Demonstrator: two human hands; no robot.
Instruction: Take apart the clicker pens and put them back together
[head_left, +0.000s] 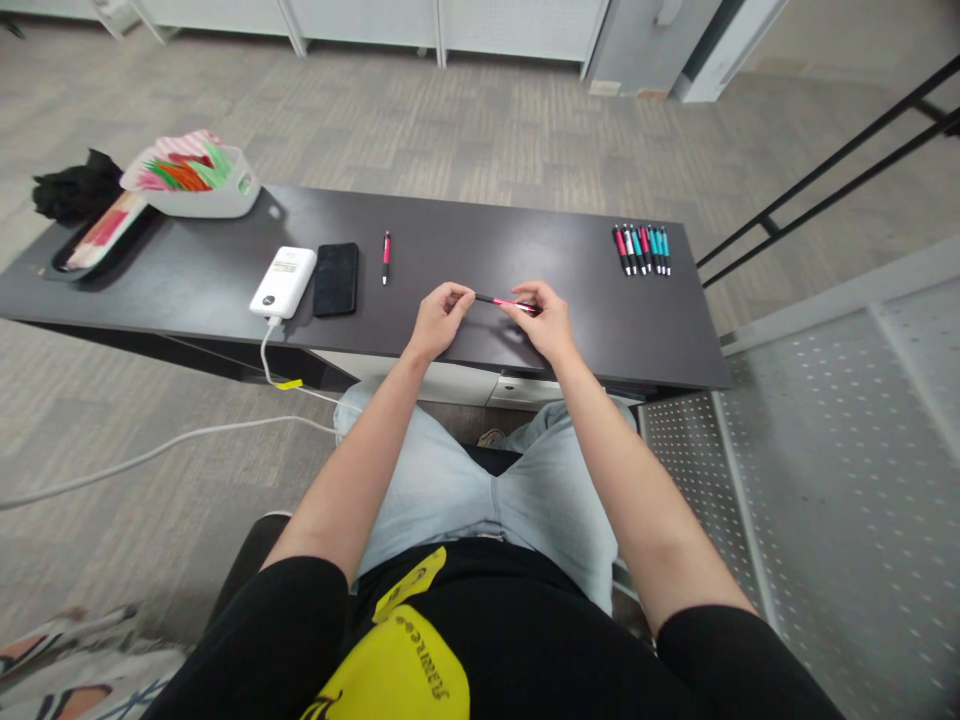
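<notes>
Between my two hands, just above the dark tabletop (pixel 465 235), a pink and black pen (pixel 504 302) lies nearly level. My left hand (pixel 441 318) pinches its black end between thumb and fingers. The fingers of my right hand (pixel 546 318) close around the other end, partly hiding it. Farther left, a second pink and black pen (pixel 386 258) rests alone on the table. At the right end, a row of several pens (pixel 642 250) in pink, teal and white lies side by side.
Left of the lone pen are a black phone (pixel 336 279) and a white power bank (pixel 283 282) with a white cable (pixel 266 350). A white basket (pixel 206 203) of colourful items, a black tray (pixel 112 262) and a black bundle (pixel 77 187) occupy the far left. Perforated metal panels (pixel 847 480) stand at right.
</notes>
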